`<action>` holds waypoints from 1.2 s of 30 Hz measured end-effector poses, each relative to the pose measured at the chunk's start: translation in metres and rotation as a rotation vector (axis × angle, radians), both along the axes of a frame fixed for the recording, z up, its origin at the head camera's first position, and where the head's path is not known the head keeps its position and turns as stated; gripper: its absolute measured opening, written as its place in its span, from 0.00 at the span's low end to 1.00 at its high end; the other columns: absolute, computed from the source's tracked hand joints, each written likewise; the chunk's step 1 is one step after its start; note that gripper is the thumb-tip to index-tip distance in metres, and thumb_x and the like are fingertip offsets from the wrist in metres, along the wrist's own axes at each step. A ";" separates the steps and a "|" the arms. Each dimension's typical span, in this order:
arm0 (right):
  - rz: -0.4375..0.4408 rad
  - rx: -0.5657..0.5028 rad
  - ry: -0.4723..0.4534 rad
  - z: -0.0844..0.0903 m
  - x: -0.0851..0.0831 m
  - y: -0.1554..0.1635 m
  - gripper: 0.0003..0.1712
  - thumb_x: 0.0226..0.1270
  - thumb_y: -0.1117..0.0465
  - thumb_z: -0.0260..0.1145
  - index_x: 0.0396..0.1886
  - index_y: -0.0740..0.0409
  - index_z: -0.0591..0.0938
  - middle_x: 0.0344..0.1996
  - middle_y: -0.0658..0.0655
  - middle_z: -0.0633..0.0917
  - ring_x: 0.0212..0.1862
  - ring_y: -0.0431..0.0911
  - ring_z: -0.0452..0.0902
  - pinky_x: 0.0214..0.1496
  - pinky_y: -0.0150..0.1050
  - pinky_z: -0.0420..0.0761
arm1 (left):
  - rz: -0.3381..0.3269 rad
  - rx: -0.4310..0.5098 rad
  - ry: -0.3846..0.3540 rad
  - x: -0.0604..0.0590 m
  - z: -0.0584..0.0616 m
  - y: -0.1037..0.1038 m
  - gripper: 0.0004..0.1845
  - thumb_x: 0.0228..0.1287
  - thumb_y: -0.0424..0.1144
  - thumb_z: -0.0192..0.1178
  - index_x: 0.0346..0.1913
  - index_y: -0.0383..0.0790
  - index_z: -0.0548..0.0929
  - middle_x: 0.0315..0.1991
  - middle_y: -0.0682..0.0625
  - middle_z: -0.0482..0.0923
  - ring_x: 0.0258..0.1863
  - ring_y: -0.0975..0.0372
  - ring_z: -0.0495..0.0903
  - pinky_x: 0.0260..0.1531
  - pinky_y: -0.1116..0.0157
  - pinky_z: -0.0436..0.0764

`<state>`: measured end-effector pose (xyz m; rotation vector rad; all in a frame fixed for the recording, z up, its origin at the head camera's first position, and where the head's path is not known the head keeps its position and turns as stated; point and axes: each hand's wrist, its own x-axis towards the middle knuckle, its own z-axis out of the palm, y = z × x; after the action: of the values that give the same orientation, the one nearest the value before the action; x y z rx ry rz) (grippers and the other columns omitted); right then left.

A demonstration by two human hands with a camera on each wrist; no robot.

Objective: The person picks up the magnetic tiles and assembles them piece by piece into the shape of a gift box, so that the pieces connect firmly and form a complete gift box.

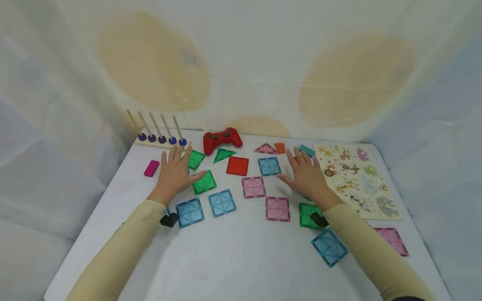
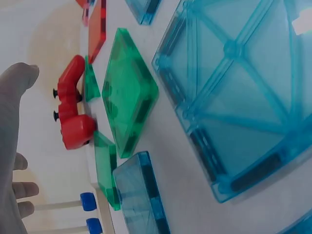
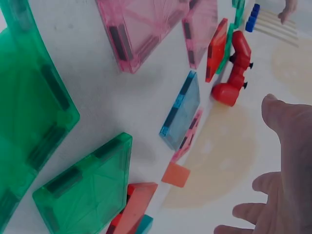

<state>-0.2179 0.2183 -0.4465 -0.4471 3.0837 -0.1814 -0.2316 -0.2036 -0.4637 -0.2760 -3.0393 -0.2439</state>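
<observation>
Both hands flat and palm-down over the tile spread. Our left hand [image 1: 174, 173] has fingers straight and slightly spread, holding nothing; its thumb tip touches or sits just beside the green square tile [image 1: 204, 182], and the fingertips reach toward a second green tile [image 1: 196, 159]. Our right hand [image 1: 308, 175] is the same — fingers straight, apart, nothing held — with the thumb pointing at the blue square tile [image 1: 269, 166]. Whether either palm actually presses the table [image 1: 233, 251] we cannot tell; the wrist views suggest both are a little above it.

Our read on doing this well: pick one tile per hand and pinch it by the edges, since these look like thin flat pieces that won't lift from a flat palm. Slide it clear of its neighbours first — they look like magnetic tiles and may drag each other. Keep wrists low so the sleeves don't sweep the near tiles, e.g. the blue tile [image 1: 329, 246] under our right forearm.

Writing: none readable. The red game controller [image 1: 222, 140] shows no logo we can make out; the animal puzzle board [image 1: 359, 182] has pictures only.
</observation>
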 end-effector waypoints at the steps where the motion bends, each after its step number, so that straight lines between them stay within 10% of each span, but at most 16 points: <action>1: 0.004 -0.004 0.000 0.001 0.002 0.000 0.55 0.71 0.29 0.55 0.84 0.55 0.48 0.81 0.66 0.50 0.79 0.65 0.46 0.76 0.70 0.43 | -0.004 0.000 0.001 0.001 0.001 0.001 0.59 0.59 0.73 0.58 0.82 0.40 0.50 0.79 0.34 0.49 0.78 0.39 0.44 0.73 0.33 0.40; 19: 0.095 -0.118 -0.117 -0.003 0.037 0.003 0.51 0.67 0.36 0.67 0.81 0.54 0.59 0.72 0.68 0.68 0.71 0.66 0.64 0.71 0.68 0.63 | -0.083 0.108 -0.021 0.024 -0.008 0.028 0.44 0.61 0.68 0.62 0.66 0.33 0.74 0.65 0.39 0.70 0.64 0.46 0.69 0.66 0.40 0.68; 36: 0.201 -0.134 -0.168 -0.026 0.054 -0.002 0.47 0.61 0.43 0.75 0.75 0.55 0.70 0.68 0.63 0.74 0.68 0.61 0.70 0.65 0.60 0.75 | -0.201 0.139 -0.077 0.033 -0.019 0.078 0.43 0.60 0.66 0.65 0.70 0.39 0.75 0.68 0.42 0.71 0.68 0.48 0.68 0.68 0.44 0.69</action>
<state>-0.1638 0.2159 -0.4727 -0.7031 2.8512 -0.3999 -0.1983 -0.1255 -0.4830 -0.5754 -3.0499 -0.4870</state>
